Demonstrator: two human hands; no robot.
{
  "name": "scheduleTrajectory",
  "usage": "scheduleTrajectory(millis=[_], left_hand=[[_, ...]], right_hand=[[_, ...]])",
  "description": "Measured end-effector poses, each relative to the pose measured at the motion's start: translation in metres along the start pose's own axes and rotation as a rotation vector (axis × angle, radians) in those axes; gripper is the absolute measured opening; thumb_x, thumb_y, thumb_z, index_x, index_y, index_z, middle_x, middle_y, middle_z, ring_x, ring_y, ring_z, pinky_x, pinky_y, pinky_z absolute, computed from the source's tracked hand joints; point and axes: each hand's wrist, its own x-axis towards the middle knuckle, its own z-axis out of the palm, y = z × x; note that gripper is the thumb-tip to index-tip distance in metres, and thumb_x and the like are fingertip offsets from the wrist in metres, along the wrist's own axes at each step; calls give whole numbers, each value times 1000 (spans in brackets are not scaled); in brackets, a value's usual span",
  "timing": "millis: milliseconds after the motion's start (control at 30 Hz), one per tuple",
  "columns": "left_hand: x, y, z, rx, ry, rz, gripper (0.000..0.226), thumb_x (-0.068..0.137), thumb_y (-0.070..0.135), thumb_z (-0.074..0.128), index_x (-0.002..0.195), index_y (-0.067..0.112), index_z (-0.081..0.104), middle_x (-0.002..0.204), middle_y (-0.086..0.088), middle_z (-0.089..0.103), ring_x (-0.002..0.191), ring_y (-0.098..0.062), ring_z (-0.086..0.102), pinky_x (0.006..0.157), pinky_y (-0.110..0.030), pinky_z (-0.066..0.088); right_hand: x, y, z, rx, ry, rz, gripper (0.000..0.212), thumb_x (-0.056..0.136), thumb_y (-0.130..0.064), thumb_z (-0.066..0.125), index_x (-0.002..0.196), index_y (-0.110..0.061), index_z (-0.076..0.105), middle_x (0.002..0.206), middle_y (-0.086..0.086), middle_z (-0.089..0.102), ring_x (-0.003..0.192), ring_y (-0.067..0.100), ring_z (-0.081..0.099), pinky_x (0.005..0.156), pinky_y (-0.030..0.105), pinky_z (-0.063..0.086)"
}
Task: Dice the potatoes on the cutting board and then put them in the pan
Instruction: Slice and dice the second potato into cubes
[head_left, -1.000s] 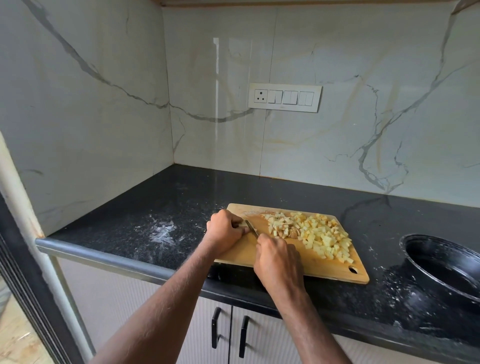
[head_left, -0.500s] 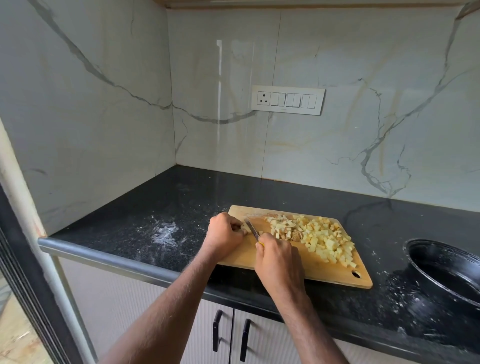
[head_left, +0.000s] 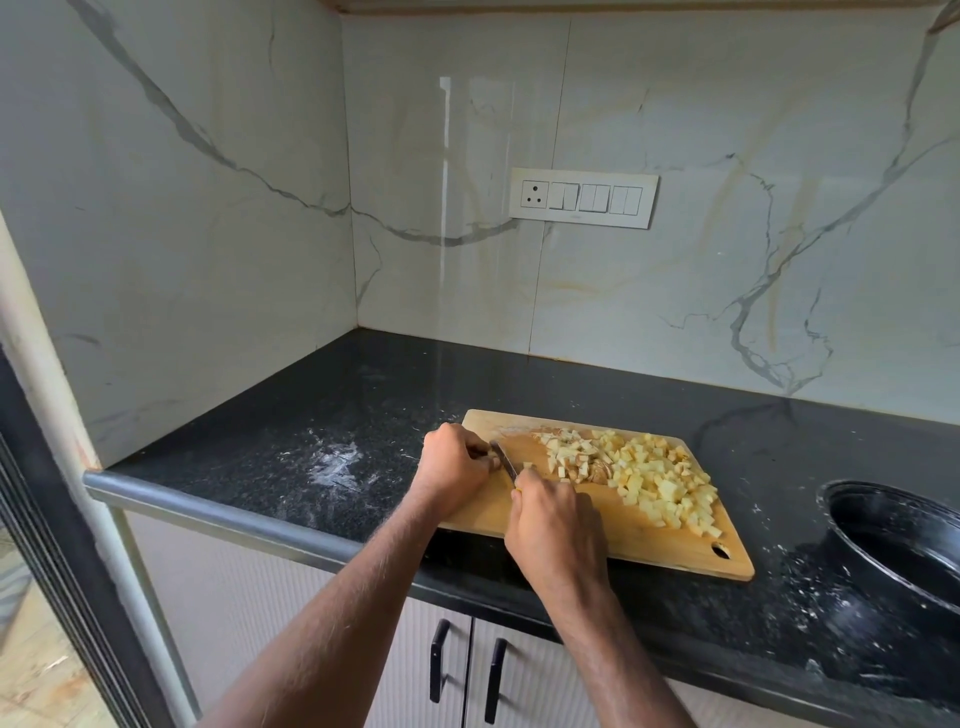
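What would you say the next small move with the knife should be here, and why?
Probably press the knife down through the small potato piece that the left hand pinches. The right hand holds the blade right beside it, and the pan looks empty while the diced pile waits on the board.

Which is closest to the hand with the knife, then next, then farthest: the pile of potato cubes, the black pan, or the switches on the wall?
From the right hand:
1. Potato cubes, just beyond it on the cutting board.
2. Black pan, off to the right on the counter.
3. Switch panel, up on the back wall.
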Motion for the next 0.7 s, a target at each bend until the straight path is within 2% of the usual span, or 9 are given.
scheduleTrajectory(millis=[167,433,600,700], left_hand=[[3,0,-2,-15,-9,5,15,78,16,82,93,15,82,94,0,77,76,-5,59,71,-10,41],[5,-2,-3,-14,-19,29,14,78,15,80,92,16,82,92,-1,77,79,-8,62,74,-16,46],[3,-3,-1,-35,2,31,15,78,16,80,93,15,82,93,-2,77,88,-15,68,81,-22,49],[4,-4,0,-52,-3,10,18,76,18,83,94,16,82,94,1,76,87,-12,67,78,-15,46]], right_hand=[[4,-5,4,14,-36,19,11,96,-16,57,105,-17,62,88,0,69,74,18,66,63,31,56],[19,-10,7,-9,-62,1,22,99,-15,51,119,-14,59,103,6,67,88,23,66,67,31,48],[19,-7,10,3,-26,-15,19,97,-14,52,113,-16,63,93,4,69,79,21,67,64,32,53],[12,0,11,17,-10,-38,15,96,-16,56,109,-17,64,84,0,67,70,17,64,58,29,53]])
